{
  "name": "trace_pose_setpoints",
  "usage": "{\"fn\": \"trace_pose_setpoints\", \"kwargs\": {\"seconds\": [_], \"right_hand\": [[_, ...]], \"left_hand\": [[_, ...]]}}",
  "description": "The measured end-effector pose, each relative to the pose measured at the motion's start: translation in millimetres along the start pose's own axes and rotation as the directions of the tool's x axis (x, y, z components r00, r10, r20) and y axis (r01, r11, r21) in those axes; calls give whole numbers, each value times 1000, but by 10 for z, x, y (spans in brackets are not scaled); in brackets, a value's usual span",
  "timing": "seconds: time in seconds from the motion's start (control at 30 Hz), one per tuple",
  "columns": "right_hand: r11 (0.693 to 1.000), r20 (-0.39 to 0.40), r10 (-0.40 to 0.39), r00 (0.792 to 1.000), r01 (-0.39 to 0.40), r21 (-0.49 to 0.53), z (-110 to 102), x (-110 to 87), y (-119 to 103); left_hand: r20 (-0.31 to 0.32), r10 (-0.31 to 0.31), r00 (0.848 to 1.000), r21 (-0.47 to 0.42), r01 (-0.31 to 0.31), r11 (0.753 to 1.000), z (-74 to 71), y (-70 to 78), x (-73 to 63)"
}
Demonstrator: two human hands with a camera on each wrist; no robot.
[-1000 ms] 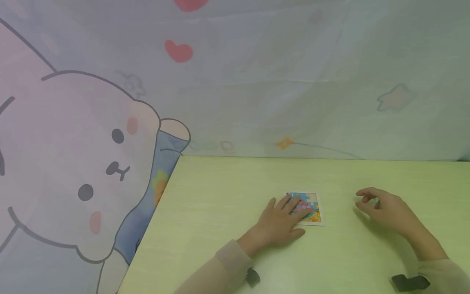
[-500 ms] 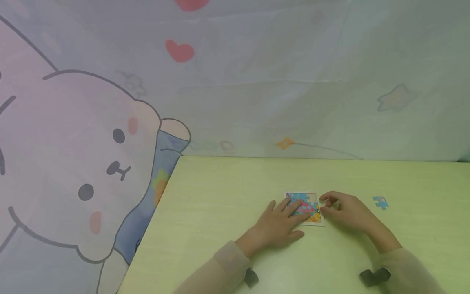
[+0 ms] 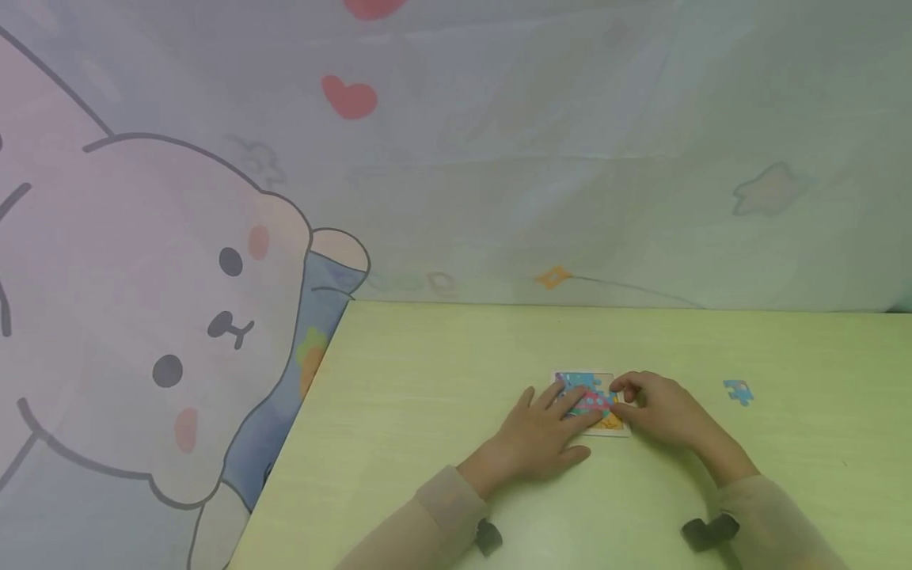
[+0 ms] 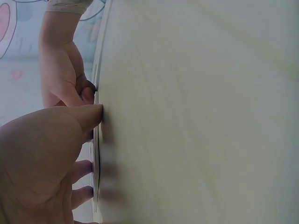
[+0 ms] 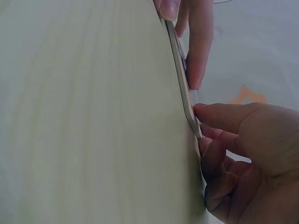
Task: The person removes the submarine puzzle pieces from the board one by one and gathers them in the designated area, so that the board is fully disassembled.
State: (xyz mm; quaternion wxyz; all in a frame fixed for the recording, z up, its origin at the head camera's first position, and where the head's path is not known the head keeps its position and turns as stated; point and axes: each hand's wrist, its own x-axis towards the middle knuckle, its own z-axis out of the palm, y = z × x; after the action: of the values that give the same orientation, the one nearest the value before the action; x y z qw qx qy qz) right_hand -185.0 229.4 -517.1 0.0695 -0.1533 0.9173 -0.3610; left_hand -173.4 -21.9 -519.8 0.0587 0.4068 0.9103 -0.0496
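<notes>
A person's beige sleeves, the left [image 3: 442, 507] and the right [image 3: 769, 514], run out of view at the near edge, each beside a small black object [image 3: 488, 538] [image 3: 711, 532] too dim to make out. The left hand [image 3: 545, 434] lies with fingers spread across a square, white-framed jigsaw puzzle [image 3: 608, 422] in blue, pink and orange, at the middle of the pale yellow-green worktop [image 3: 442, 364]; it grips nothing and hides the puzzle's near left part. The right hand [image 3: 659, 405], fingers curled, has thumb and forefinger at the puzzle's right edge; whether a piece is pinched there cannot be told. Both wrist views catch the puzzle edge-on, its printed face out of sight. A bare cream patch [image 3: 607, 381] shows at the far right corner, partly beside the fingertips. Well to the right lies a loose blue jigsaw piece [image 3: 739, 392]. Beyond hangs a pale printed cloth [image 3: 499, 198], its large white cartoon animal [image 3: 142, 301] cut off at left, a red heart [image 3: 374, 6] cropped above.
</notes>
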Motion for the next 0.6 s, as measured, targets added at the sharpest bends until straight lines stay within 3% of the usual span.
{"fn": "trace_pose_setpoints", "kwargs": {"seconds": [0.27, 0.6], "right_hand": [[1000, 24, 2, 1000, -2, 4, 2, 21, -10], [1000, -27, 6, 1000, -6, 15, 14, 6, -16]], "left_hand": [[11, -2, 1000, 3, 2, 1000, -17, 9, 3], [25, -11, 1000, -6, 11, 1000, -26, 19, 3]]}}
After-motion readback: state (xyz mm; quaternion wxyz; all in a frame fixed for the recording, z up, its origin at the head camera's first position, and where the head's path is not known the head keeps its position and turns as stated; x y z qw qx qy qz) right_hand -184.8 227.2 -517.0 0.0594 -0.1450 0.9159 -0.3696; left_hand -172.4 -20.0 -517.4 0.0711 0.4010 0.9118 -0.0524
